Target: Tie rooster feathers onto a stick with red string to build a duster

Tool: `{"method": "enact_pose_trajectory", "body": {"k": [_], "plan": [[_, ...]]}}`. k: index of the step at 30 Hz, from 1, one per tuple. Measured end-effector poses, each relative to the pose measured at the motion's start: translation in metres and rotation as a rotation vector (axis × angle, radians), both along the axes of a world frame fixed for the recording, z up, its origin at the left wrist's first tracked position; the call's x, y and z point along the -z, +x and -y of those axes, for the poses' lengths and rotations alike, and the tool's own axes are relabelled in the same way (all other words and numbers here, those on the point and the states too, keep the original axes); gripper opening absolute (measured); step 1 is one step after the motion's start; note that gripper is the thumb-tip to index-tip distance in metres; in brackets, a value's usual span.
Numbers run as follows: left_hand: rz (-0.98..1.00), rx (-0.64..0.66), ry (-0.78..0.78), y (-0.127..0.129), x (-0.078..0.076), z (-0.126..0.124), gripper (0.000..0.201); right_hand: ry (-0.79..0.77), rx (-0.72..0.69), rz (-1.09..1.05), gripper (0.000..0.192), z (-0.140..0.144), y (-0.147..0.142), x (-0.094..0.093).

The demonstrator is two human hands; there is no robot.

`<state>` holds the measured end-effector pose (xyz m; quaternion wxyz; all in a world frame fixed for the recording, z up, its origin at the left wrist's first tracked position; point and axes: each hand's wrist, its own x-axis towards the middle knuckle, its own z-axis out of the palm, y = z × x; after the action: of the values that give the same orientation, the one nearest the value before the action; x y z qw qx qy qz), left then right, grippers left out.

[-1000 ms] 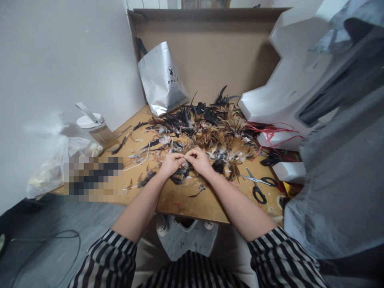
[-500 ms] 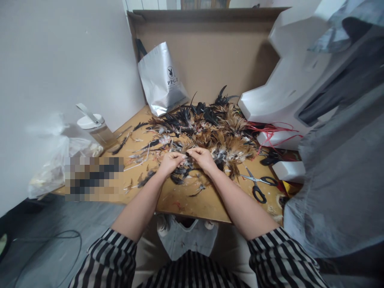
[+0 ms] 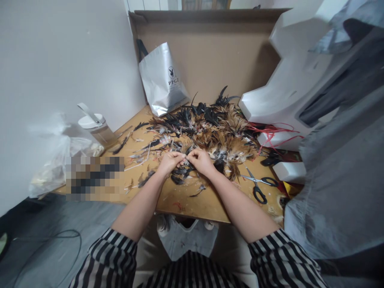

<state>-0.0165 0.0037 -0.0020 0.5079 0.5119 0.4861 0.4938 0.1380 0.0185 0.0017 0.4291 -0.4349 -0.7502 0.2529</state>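
Observation:
A heap of brown and black feathers (image 3: 216, 132) covers the middle of a wooden table (image 3: 192, 202). My left hand (image 3: 169, 163) and my right hand (image 3: 200, 161) meet fingertip to fingertip at the heap's near edge, both pinching a small feather (image 3: 185, 157) between them. Dark loose feathers (image 3: 180, 176) lie just below my hands. Both forearms reach in from striped sleeves at the bottom.
Black-handled scissors (image 3: 258, 186) lie right of my right hand. A silver bag (image 3: 162, 80) leans on a cardboard sheet (image 3: 210, 48) at the back. A white-lidded jar (image 3: 96, 128) and a clear plastic bag (image 3: 54, 160) stand left. White foam blocks (image 3: 279, 96) and red strings (image 3: 270, 132) crowd the right.
My hands parted slightly half a second ago, then came back together at the fingertips. Nothing else has moved.

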Motion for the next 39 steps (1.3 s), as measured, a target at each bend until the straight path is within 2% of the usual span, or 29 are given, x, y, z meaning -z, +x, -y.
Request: {"method": "enact_pose_trajectory", "body": {"k": [4, 7, 9, 17, 22, 26, 29, 34, 39], "plan": [[0.056, 0.025, -0.019, -0.001, 0.001, -0.001, 0.025, -0.111, -0.037, -0.077, 0.017, -0.001, 0.001, 0.002], [0.114, 0.022, -0.077, -0.002, 0.003, -0.002, 0.028, -0.227, -0.047, -0.165, 0.019, 0.000, 0.000, 0.003], [0.148, 0.022, -0.122, -0.003, 0.004, -0.003, 0.030, -0.251, -0.066, -0.182, 0.020, 0.001, 0.001, 0.002], [0.238, -0.009, -0.223, -0.005, 0.002, -0.003, 0.031, -0.104, -0.145, -0.106, 0.015, -0.002, 0.006, 0.001], [0.192, 0.000, -0.193, -0.003, 0.002, -0.003, 0.031, -0.033, -0.067, -0.210, 0.017, 0.003, 0.006, -0.005], [0.094, -0.021, -0.129, -0.002, 0.001, -0.002, 0.031, -0.111, -0.074, -0.286, 0.020, 0.008, 0.001, -0.007], [0.029, -0.017, -0.089, 0.000, 0.000, 0.001, 0.029, -0.116, -0.157, -0.182, 0.027, 0.006, 0.000, -0.002], [0.007, 0.004, -0.026, 0.004, -0.003, 0.004, 0.030, 0.025, -0.198, 0.072, 0.032, 0.002, 0.004, 0.002], [-0.030, 0.002, 0.021, 0.003, -0.003, 0.002, 0.031, 0.037, -0.183, 0.086, 0.030, 0.002, 0.007, 0.001]]}}
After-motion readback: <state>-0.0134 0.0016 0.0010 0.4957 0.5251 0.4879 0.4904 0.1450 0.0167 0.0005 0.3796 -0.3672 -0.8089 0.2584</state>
